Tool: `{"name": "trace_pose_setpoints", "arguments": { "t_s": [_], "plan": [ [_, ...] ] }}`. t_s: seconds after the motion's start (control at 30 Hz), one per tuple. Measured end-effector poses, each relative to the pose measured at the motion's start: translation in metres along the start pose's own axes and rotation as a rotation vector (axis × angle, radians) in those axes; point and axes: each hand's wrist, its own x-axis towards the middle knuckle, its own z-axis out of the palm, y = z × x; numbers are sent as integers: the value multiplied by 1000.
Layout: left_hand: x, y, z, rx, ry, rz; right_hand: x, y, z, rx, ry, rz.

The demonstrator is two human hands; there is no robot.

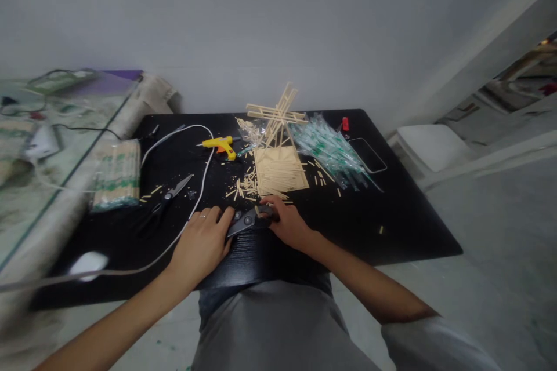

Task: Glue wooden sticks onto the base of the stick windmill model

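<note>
And there's the cutter (248, 221), near edge of the table (369, 206), squarely between the hands, long axis running left to right, right end farther out! Right hand (288, 221) curls its grip around that end; left hand (203, 241) lies palm down opposite, its grip impossible to tell.

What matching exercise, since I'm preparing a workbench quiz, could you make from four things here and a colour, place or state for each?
Column one:
1. Glue gun
2. Scissors
3. Right hand
4. Stick frame

Column two:
A. holding the metal tool
B. yellow
C. pale, near the far edge of the table
D. black-handled, left of the white cable in the picture

Pairs: 1-B, 2-D, 3-A, 4-C
</note>
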Motion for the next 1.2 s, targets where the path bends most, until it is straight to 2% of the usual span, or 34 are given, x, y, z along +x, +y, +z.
{"name": "trace_pose_setpoints", "arguments": {
  "t_s": [0.17,0.43,0.57,0.8,1.2],
  "plan": [
    [-1,-3,2,-15,39,24,1,0,0,15,-3,-2],
    [-1,0,-2,-30,8,20,1,1,0,-12,1,13],
    [0,1,-3,-16,-36,15,1,-1,-1,-28,-7,38],
    [4,4,-6,30,-183,-52,2,-3,-2,-54,-23,62],
    [5,4,-4,0,-188,-82,2,-3,-2,-63,-9,69]
  ]
}}
